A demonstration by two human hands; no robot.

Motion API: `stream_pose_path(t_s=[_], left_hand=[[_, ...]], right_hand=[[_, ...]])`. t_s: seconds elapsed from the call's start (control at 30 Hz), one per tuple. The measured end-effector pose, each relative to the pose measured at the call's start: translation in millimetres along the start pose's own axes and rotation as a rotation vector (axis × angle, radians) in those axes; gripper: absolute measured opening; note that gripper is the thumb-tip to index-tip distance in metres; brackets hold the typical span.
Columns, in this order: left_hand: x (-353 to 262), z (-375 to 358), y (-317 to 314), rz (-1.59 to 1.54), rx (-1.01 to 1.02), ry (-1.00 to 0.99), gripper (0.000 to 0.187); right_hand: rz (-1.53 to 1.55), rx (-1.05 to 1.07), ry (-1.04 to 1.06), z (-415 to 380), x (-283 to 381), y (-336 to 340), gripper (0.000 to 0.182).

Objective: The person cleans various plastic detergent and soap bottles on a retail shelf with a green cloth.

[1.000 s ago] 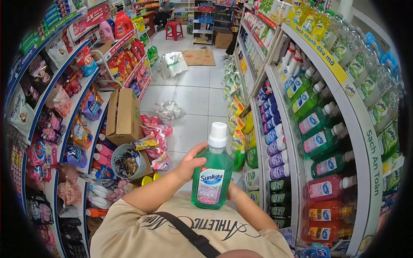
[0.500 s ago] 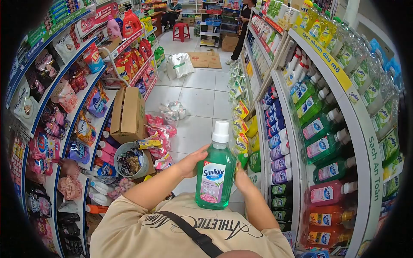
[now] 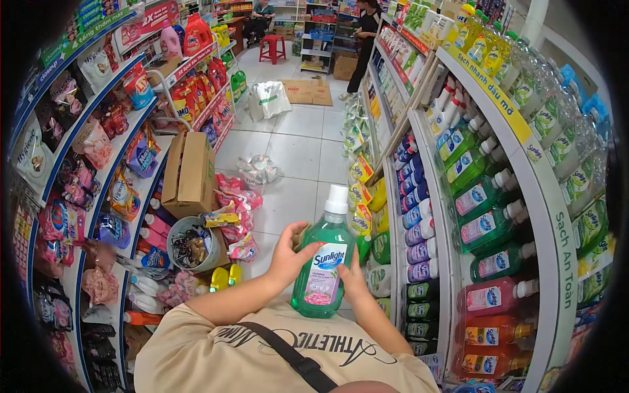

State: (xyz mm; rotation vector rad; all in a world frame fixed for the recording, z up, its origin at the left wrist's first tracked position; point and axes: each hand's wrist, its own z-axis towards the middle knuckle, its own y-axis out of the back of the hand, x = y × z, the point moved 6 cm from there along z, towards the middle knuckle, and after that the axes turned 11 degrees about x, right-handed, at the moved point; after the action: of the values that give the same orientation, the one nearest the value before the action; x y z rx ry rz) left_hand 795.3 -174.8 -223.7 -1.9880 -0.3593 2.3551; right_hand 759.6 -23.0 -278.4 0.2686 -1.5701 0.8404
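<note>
A green Sunlight bottle (image 3: 321,288) with a white cap stands upright close to my chest, its label facing me. My left hand (image 3: 291,255) wraps its left side, with the thumb on the front near the label's top. Around the right side is my right hand (image 3: 352,278), its thumb touching the label's edge. Both hands hold the bottle between them.
Shelves of bottles (image 3: 488,223) rise at right, shelves of bags (image 3: 108,141) at left. A cardboard box (image 3: 189,171), a bucket (image 3: 196,243), pink packs (image 3: 239,209) and a white bag (image 3: 268,100) are on the floor. One person (image 3: 365,46) stands far back; another sits.
My left thumb has come onto the front of the bottle, and my right thumb now reaches the label. The bottle is tilted slightly differently. The far person shows more fully.
</note>
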Motion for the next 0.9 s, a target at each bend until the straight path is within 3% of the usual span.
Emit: stream_pose_path(t_s=[0.07,0.17,0.27,0.4,0.5,0.6,0.7,0.73,0.83,0.87,0.9], left_hand=[[-8.7,-9.5,3.4,0.037,-0.037,-0.075,0.042],[-45.4,-16.3,-0.7,0.595,-0.004,-0.282,0.028],[-75.2,-9.8,-17.6,0.952,0.045,-0.615,0.020],[-94.6,7.7,-52.1,1.116,0.302,-0.939,0.027],[-100.2,27.8,-65.1,1.274,0.375,-0.790,0.028],[-113.3,22.2,-64.7,1.316,0.292,-0.840,0.026],[-106.3,11.5,-42.6,1.201,0.211,-0.823,0.020],[-99.3,8.5,-27.4,1.206,0.174,-0.741,0.028],[-51.5,4.1,11.4,0.802,0.087,-0.351,0.040],[-18.8,-5.6,14.1,0.406,0.126,-0.108,0.047],[-5.1,-13.2,9.8,0.338,0.209,-0.124,0.047]], right_hand=[[0.032,-0.023,-0.082,-2.6,-0.9,5.2,0.072],[0.031,-0.039,-0.109,-3.5,-0.8,6.4,0.065],[0.018,-0.003,-0.096,3.1,3.2,2.0,0.064],[-0.129,0.012,-0.118,12.2,11.6,-15.9,0.067],[-0.265,0.089,-0.036,18.0,13.6,-25.4,0.068],[-0.319,0.130,-0.054,16.3,22.8,-31.2,0.068],[-0.167,0.103,-0.085,7.7,26.1,-29.8,0.066],[-0.140,0.081,-0.057,5.6,27.0,-25.7,0.065],[-0.082,0.016,0.013,-4.3,28.2,-20.6,0.063],[-0.083,-0.004,0.042,-7.4,33.4,-21.9,0.064],[-0.088,-0.018,0.074,-8.4,39.9,-23.2,0.064]])
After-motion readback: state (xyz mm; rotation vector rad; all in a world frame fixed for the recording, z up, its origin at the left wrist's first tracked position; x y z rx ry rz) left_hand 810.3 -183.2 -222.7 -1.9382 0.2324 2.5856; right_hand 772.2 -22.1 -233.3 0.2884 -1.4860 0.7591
